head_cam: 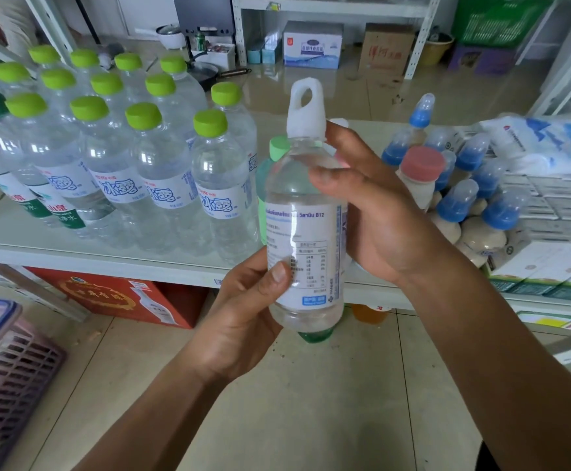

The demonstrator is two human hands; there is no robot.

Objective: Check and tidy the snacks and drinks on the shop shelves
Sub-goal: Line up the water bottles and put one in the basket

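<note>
A pink slotted basket [15, 379] (bluish rim) stands on the tiled floor [345, 385].

On my left hand [243, 321] only the thumb shows; the fingers are behind the bottle [306, 232]. The fingertips of my right hand [372, 212] run behind the bottle's neck, ends not visible. Label small print is too fine for me to read. The green-capped bottle [279, 146] right behind is mostly covered. Something green [314, 335] below the bottle's base, can't tell what. The pink basket [12, 368] is cut by the left edge. The white bag [549, 144] at right is blurred and cut off. An orange thing [369, 313] under the shelf [107, 260] is mostly hidden, can't identify.
</note>
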